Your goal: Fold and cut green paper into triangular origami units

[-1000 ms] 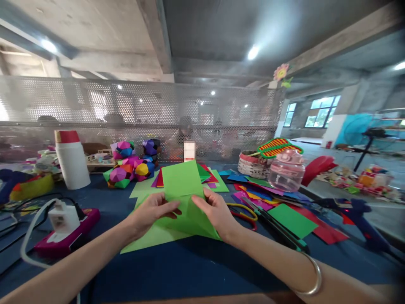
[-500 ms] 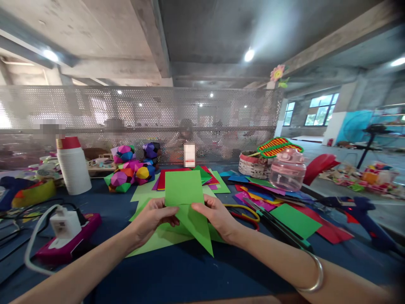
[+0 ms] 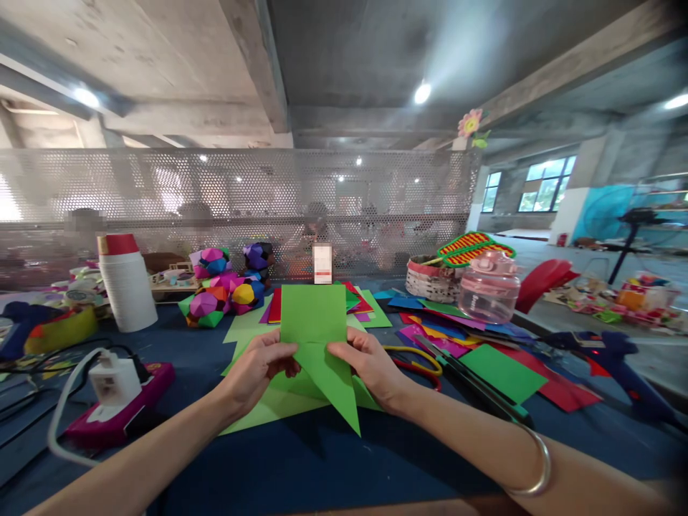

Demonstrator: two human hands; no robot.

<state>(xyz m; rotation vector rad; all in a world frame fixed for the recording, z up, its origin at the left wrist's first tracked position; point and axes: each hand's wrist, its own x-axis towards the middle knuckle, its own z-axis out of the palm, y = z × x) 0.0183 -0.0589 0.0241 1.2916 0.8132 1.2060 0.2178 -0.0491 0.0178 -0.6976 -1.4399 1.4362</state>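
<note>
- Left hand (image 3: 256,370): closed in a pinch on the left edge of the green paper sheet (image 3: 317,337), thumb on the near face, fingers behind it.
- Right hand (image 3: 370,367): pinching the sheet's right edge in the same way; a silver bangle (image 3: 532,466) circles that forearm.
- Green paper sheet: held between the 2 hands, lifted off the blue table (image 3: 301,466). Its upper part stands as an upright rectangle above the fingers; its lower part narrows to a point that hangs below and between the hands, towards the person.
- Under and just beyond the hands: lighter green sheets (image 3: 269,405) lying flat on the table.
- Right of the right hand: scissors with yellow and red handles (image 3: 416,362), then loose coloured sheets (image 3: 499,373) and a blue glue gun (image 3: 607,358) farther out.
- Beyond the right hand: a clear pink bottle (image 3: 488,287) beside a woven basket (image 3: 424,278).
- Left of the left hand: a white plug on a magenta socket strip (image 3: 115,401).
- Beyond the left hand: folded paper balls (image 3: 226,287) and a white flask with a red cap (image 3: 125,282).
</note>
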